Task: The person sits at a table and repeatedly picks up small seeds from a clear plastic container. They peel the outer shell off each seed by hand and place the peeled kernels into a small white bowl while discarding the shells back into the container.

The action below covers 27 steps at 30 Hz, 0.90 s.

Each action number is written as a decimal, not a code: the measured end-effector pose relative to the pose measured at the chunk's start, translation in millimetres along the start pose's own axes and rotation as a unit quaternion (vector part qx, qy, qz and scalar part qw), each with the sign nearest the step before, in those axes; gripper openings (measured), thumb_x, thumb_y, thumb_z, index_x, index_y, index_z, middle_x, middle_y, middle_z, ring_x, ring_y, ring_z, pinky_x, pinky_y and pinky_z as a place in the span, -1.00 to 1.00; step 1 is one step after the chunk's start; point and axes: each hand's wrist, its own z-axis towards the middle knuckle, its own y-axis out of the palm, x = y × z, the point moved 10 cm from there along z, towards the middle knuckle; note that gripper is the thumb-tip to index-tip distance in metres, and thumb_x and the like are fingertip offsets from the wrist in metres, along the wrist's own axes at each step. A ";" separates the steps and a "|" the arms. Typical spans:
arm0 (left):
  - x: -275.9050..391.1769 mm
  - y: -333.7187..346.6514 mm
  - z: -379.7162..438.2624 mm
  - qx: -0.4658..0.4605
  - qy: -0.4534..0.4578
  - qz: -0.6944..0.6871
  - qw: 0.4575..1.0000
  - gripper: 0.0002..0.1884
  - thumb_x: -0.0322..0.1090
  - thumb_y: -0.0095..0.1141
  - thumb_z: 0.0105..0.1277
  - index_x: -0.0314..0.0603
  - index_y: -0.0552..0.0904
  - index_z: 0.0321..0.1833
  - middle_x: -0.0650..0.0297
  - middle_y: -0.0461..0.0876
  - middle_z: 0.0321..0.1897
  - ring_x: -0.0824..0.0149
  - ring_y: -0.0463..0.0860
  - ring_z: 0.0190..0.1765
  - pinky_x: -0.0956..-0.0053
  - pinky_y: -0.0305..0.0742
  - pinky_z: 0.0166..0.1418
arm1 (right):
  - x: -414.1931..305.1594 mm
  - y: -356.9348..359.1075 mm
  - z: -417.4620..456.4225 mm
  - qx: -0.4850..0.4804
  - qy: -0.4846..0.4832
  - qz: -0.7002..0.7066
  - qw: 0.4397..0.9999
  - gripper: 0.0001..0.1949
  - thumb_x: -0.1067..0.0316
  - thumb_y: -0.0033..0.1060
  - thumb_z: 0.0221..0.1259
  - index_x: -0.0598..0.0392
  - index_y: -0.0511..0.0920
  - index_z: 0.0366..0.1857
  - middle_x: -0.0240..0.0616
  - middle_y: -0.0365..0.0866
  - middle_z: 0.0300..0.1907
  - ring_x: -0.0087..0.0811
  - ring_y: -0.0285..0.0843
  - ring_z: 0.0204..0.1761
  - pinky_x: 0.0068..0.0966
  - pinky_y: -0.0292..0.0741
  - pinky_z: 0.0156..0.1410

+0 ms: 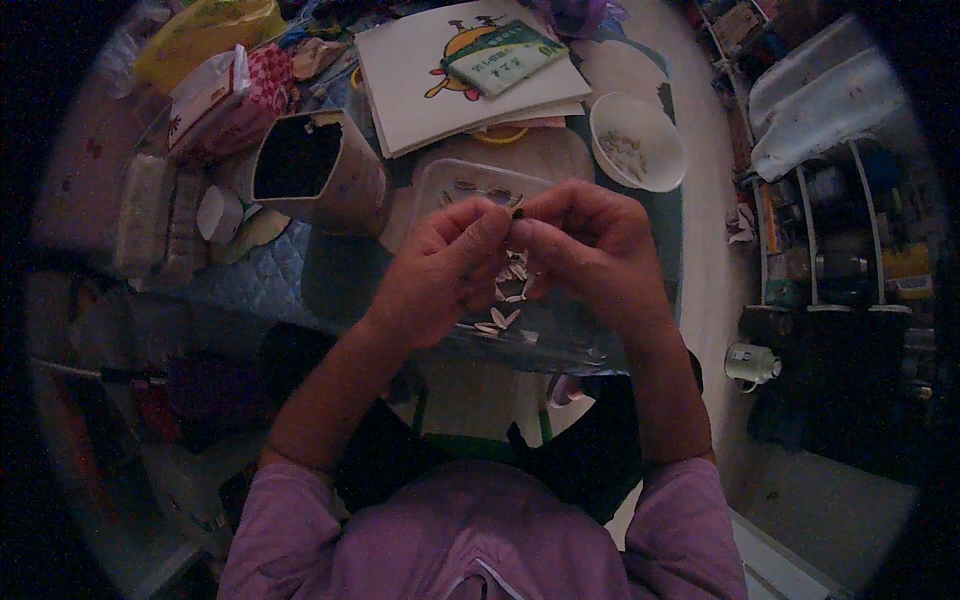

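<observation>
My left hand (457,262) and my right hand (589,251) meet fingertip to fingertip over the near side of a clear plastic container (431,180). Pinched between their thumbs and forefingers is a small dark piece, perhaps a seed (517,214); its exact shape is mostly hidden. Several seeds lie in the container behind my fingers. Below my hands, pale split seed shells (499,321) are scattered on the table's near part. At the back right, a white bowl (652,142) holds several pale small pieces that look like kernels.
An open box-like bin (360,176) with a dark inside stands at the left. Behind the container lie large white sheets (405,82) with a printed picture and a green-and-white packet (510,60) on top. A tissue pack (214,97) and a yellow bag (210,37) are farther left.
</observation>
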 end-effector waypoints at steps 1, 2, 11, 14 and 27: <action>4.7 0.1 -2.3 0.016 0.009 0.034 0.999 -0.77 -0.12 -0.02 0.33 -0.12 0.52 -0.28 0.47 0.45 -0.55 0.68 0.28 -0.61 0.76 0.15 -0.59 | 0.9 -0.5 0.1 0.010 0.003 0.004 1.000 -0.86 0.40 0.17 0.13 0.24 0.52 -0.31 -0.30 0.59 -0.47 -0.63 0.52 -0.56 -0.70 0.51 -0.53; 9.0 -0.2 -4.4 0.032 0.018 0.067 0.997 -0.77 -0.12 -0.03 0.34 -0.13 0.52 -0.28 0.47 0.45 -0.54 0.69 0.29 -0.60 0.76 0.16 -0.58 | 1.7 -1.8 0.0 0.019 0.005 0.008 1.000 -0.86 0.40 0.17 0.13 0.24 0.52 -0.32 -0.30 0.59 -0.48 -0.62 0.53 -0.57 -0.71 0.50 -0.54; 22.6 5.3 -8.1 0.044 0.073 0.186 0.979 -0.80 -0.20 -0.04 0.35 -0.17 0.53 -0.28 0.46 0.51 -0.48 0.70 0.34 -0.53 0.79 0.23 -0.51 | 5.1 -5.6 2.7 -0.013 -0.007 0.006 1.000 -0.90 0.45 0.14 0.11 0.25 0.49 -0.37 -0.26 0.57 -0.52 -0.56 0.55 -0.58 -0.69 0.51 -0.53; 19.8 7.1 -9.3 0.029 0.040 0.174 0.984 -0.80 -0.21 -0.03 0.35 -0.18 0.53 -0.28 0.46 0.52 -0.47 0.70 0.37 -0.50 0.79 0.25 -0.48 | 4.2 -3.9 3.3 -0.032 -0.014 0.013 0.999 -0.92 0.48 0.12 0.11 0.26 0.48 -0.39 -0.25 0.56 -0.53 -0.54 0.55 -0.58 -0.65 0.54 -0.52; 27.2 12.0 -11.3 0.031 0.068 0.197 0.978 -0.82 -0.25 -0.03 0.35 -0.20 0.54 -0.30 0.43 0.53 -0.46 0.69 0.39 -0.47 0.79 0.24 -0.47 | 9.2 -4.0 6.6 -0.053 -0.008 0.016 0.998 -0.94 0.51 0.10 0.10 0.26 0.46 -0.41 -0.21 0.57 -0.53 -0.51 0.57 -0.54 -0.59 0.60 -0.49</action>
